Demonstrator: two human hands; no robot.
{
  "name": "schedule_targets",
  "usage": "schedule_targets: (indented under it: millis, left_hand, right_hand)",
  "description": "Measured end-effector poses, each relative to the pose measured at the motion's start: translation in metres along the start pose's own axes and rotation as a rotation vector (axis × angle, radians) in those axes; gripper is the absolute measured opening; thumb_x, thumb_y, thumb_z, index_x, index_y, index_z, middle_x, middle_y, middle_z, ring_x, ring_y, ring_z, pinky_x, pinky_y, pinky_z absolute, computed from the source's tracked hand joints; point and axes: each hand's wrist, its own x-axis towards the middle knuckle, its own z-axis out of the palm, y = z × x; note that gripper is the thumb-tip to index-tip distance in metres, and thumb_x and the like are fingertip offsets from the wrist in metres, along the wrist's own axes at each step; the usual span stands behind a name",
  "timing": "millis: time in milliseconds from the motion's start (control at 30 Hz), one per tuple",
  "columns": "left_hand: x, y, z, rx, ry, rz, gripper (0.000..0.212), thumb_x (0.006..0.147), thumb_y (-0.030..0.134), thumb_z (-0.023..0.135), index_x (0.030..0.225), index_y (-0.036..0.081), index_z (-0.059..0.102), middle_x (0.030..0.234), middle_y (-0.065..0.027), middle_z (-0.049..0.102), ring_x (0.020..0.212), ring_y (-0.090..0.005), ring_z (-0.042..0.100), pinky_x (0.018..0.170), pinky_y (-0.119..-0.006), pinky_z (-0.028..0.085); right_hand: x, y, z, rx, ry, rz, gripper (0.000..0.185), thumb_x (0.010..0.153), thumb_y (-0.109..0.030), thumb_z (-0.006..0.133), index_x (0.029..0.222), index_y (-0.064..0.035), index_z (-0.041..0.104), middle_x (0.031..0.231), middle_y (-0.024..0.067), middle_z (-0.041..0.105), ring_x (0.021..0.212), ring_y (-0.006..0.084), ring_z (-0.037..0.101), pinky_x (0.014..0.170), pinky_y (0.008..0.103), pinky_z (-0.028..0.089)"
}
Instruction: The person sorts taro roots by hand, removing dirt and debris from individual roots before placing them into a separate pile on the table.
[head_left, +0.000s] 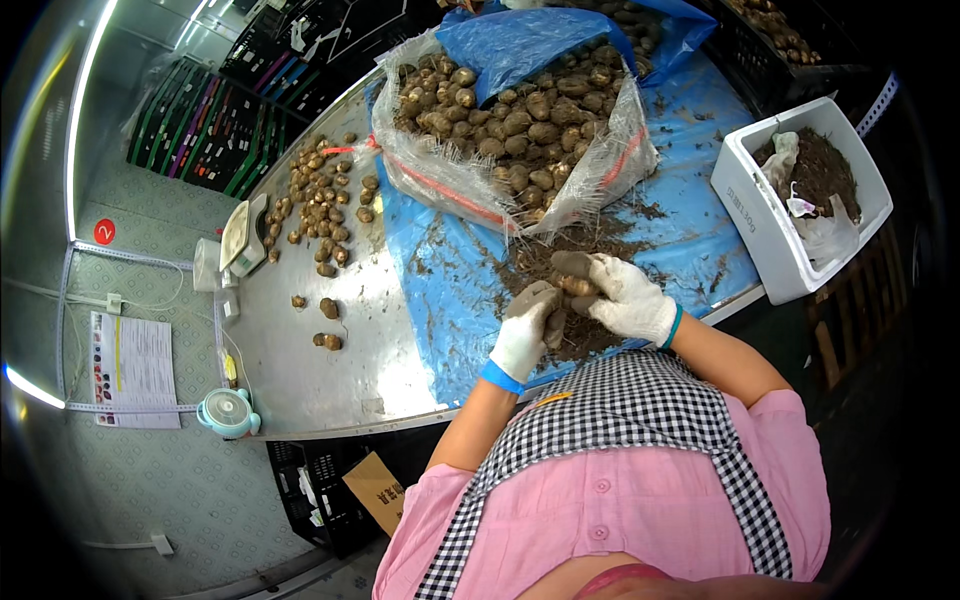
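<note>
My right hand (626, 296), in a soiled white knit glove, grips a brown taro corm (576, 285) between thumb and fingers. Close beside it, my left hand (527, 326), gloved the same way, has its fingers curled; whether it holds anything is hard to tell. Both are over loose dirt and root fibres (592, 244) on a blue plastic sheet (450, 285). Beyond them stands an open woven plastic sack (457, 187) full of small taro corms (517, 124). More corms (315, 199) lie spread on the bare metal table at the left.
A white foam box (765, 217) with root debris and plastic scraps stands at the right. On the metal table's (300, 397) left side are a scale (244, 236) and a lidded light-blue container (229, 412). Black crates (780, 67) stand at the back right.
</note>
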Motion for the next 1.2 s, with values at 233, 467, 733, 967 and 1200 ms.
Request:
schedule_targets:
  millis: [233,467,733,967,1200]
  left_hand:
    - [0.019,-0.005,0.003,-0.183,0.281,-0.476,0.026,0.094,0.011,0.052,0.116,-0.001,0.060,0.091,-0.0101,0.069,0.073,-0.0207,0.067,0.064,-0.030,0.054]
    - [0.020,0.029,0.004,-0.482,0.178,-0.289,0.037,0.096,0.014,0.049,0.128,-0.005,0.051,0.086,-0.0079,0.063,0.067,-0.0175,0.062,0.062,-0.030,0.055]
    - [0.011,0.015,-0.019,-0.516,0.083,-0.336,0.042,0.097,0.021,0.048,0.129,-0.005,0.051,0.077,-0.0075,0.060,0.062,-0.0142,0.056,0.056,-0.030,0.046]
    - [0.020,0.017,-0.008,-0.206,0.085,-0.164,0.042,0.102,0.023,0.046,0.133,-0.005,0.048,0.113,-0.0125,0.064,0.098,-0.0189,0.061,0.085,-0.028,0.049]
    - [0.011,-0.003,-0.015,-0.495,0.128,-0.189,0.045,0.105,0.039,0.044,0.123,-0.001,0.057,0.108,-0.0094,0.064,0.083,-0.0151,0.062,0.076,-0.035,0.055]
  right_hand:
    - [0.004,-0.019,-0.004,0.832,0.050,0.245,0.050,0.090,-0.005,0.058,0.139,-0.0052,0.048,0.117,0.0051,0.062,0.098,0.0125,0.059,0.083,0.0258,0.050]
    - [0.002,-0.011,-0.005,0.376,-0.005,0.164,0.050,0.091,-0.015,0.060,0.139,-0.0064,0.048,0.116,0.0130,0.063,0.105,0.0159,0.061,0.091,0.0300,0.049]
    - [0.001,-0.004,-0.008,0.893,-0.022,0.213,0.052,0.089,-0.012,0.060,0.139,-0.0042,0.047,0.125,0.0094,0.061,0.113,0.0164,0.057,0.098,0.0300,0.046]
    - [0.002,-0.003,-0.003,0.457,-0.070,0.122,0.051,0.091,-0.013,0.057,0.140,-0.0049,0.045,0.115,0.0121,0.066,0.102,0.0226,0.065,0.088,0.0335,0.052]
    - [-0.001,0.017,0.003,0.192,-0.018,0.268,0.044,0.090,-0.003,0.045,0.132,-0.0049,0.056,0.106,0.0171,0.067,0.093,0.0184,0.065,0.086,0.0284,0.051]
